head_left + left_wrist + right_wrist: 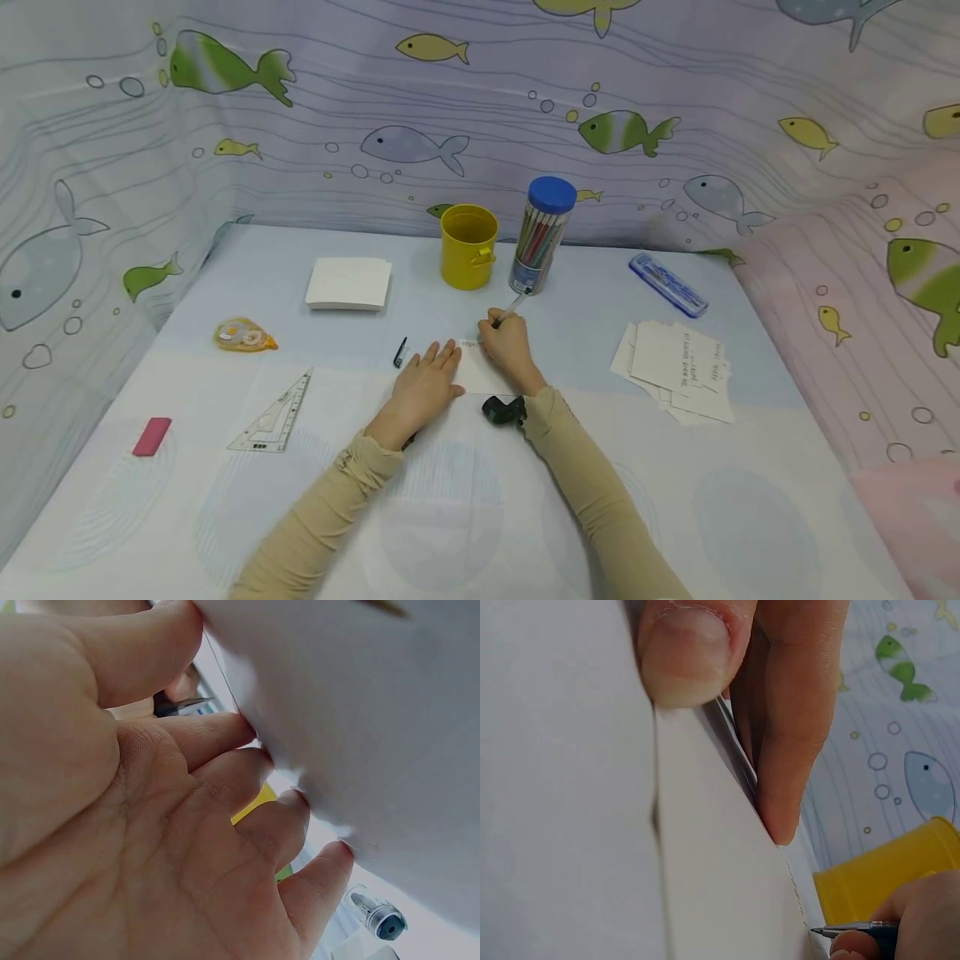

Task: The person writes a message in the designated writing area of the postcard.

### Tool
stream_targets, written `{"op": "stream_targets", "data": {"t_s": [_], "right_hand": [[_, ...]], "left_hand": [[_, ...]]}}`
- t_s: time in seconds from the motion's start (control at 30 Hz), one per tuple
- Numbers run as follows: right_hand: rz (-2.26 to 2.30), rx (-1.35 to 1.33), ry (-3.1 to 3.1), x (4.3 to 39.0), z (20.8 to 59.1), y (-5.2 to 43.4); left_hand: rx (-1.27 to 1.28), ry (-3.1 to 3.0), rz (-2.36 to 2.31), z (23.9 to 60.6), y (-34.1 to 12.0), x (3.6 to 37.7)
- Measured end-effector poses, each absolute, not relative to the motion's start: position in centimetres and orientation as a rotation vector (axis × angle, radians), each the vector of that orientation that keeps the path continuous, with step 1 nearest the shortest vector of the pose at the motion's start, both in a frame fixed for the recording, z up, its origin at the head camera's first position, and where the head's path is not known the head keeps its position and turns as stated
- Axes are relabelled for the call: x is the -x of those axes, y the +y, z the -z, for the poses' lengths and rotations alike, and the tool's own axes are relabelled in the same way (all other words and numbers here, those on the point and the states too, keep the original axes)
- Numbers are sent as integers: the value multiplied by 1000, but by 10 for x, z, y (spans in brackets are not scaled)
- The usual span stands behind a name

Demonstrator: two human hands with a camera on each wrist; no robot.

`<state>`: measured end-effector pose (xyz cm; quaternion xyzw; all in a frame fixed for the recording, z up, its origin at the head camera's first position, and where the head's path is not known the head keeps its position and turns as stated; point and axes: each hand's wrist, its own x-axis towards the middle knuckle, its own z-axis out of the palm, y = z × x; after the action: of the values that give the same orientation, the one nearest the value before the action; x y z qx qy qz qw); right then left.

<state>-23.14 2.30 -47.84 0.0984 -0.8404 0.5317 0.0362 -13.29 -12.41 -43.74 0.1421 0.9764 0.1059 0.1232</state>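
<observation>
My left hand (423,387) lies flat, fingers spread, over the left side of a small white card (483,381). In the left wrist view its fingertips (330,862) press on the white surface. My right hand (512,346) grips a pen (519,300) over the card's upper part, beside a short line of handwriting. In the right wrist view the pen's tip (819,931) meets the card at the end of that line, and the left thumb (686,656) rests at the card's edge. A black-clipped pen cap (400,353) lies left of the left hand.
Behind stand a yellow bucket (459,258), a blue-lidded tub of pencils (540,229) and a white card stack (348,283). Written cards (652,358) and a blue case (667,286) lie right; correction tape (243,335), a set square (279,417) and a red eraser (152,437) lie left.
</observation>
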Motion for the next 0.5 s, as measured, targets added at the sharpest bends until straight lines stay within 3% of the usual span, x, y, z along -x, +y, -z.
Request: {"op": "stream_targets", "data": {"t_s": [0.5], "right_hand": [[-1606, -311, -2596, 232, 479, 22]], "left_hand": [[-413, 2851, -333, 436, -125, 132]]}}
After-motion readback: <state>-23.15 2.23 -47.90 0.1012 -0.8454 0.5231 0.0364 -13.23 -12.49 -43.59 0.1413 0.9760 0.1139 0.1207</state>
